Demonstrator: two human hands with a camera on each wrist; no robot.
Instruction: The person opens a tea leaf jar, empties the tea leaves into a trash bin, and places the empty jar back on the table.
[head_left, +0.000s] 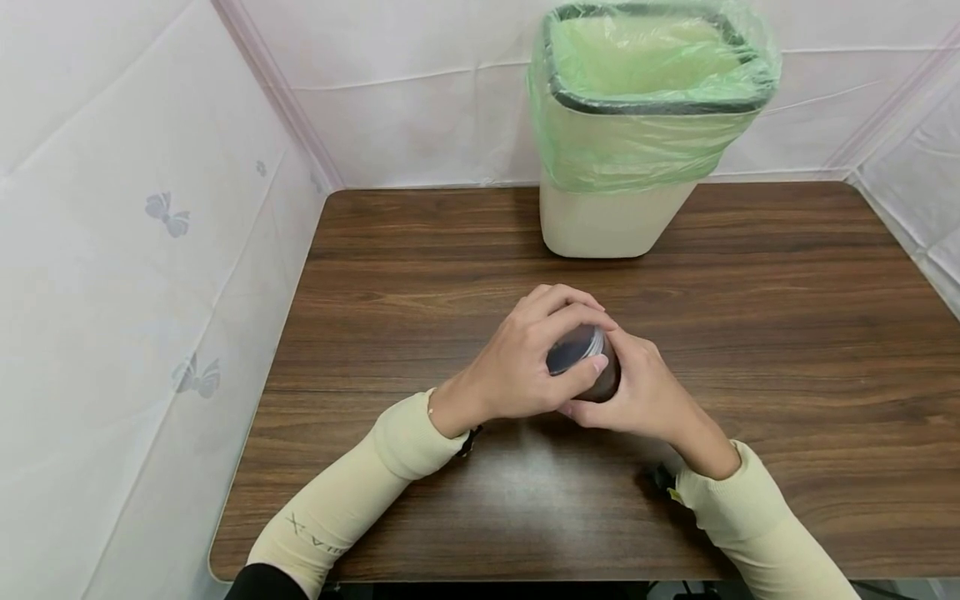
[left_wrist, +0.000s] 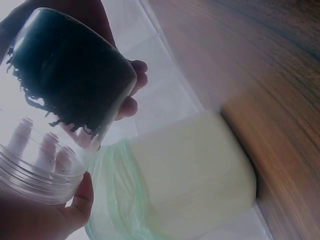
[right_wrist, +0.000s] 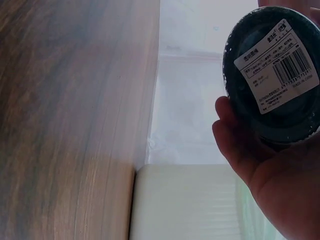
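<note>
Both hands hold a clear jar [head_left: 609, 382] above the table, near its middle. Dark, stringy pieces [left_wrist: 70, 70] fill the base end of the jar, as the left wrist view shows. My left hand [head_left: 521, 362] arches over the ridged top end, fingers on the far side and thumb on the near side. Around the lower body curls my right hand [head_left: 647, 385], gripping it from the right. In the right wrist view, the jar's round underside carries a white barcode label [right_wrist: 280, 70]. The left hand hides part of the top in the head view.
A cream bin [head_left: 600, 221] stands at the back of the brown wooden table [head_left: 420, 250], beyond the hands. A green bag [head_left: 637, 154] lines it and folds over its dark rim. White sheeting [head_left: 135, 275] borders the left, back and right sides.
</note>
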